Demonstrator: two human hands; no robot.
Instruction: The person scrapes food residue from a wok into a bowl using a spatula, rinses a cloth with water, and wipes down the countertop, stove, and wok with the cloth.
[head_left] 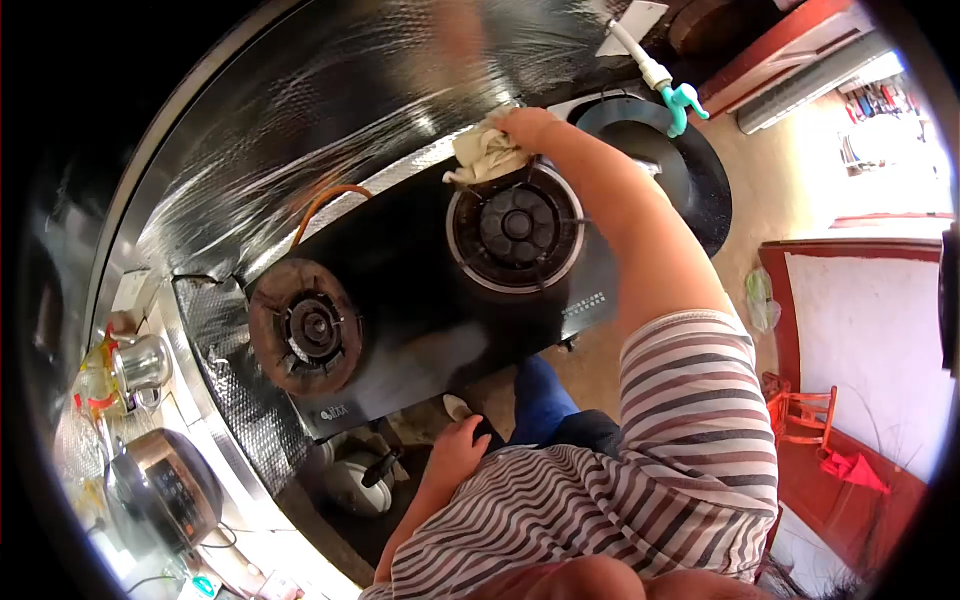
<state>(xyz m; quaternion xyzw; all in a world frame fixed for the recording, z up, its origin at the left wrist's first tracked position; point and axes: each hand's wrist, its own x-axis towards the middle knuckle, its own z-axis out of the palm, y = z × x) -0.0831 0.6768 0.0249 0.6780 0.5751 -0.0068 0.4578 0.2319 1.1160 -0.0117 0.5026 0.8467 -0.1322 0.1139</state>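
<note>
A black glass-topped gas stove [410, 300] has two burners. My right hand [525, 128] is closed on a crumpled pale cloth [487, 155] at the stove's back edge, just behind the right burner [518, 225]. The cloth lies against the rim near the foil-covered wall. My left hand [460, 450] hangs low in front of the stove, near my body, with its fingers bent; whether it holds anything is hidden. The left burner [312, 328] has a rusty brown ring around it.
A black wok [690, 175] stands to the right, under a green tap [680, 105]. An orange hose [325, 205] runs behind the stove. Left are a rice cooker [165, 490] and a metal cup [143, 362]. A pot [360, 485] sits below. A red chair [805, 415] is at right.
</note>
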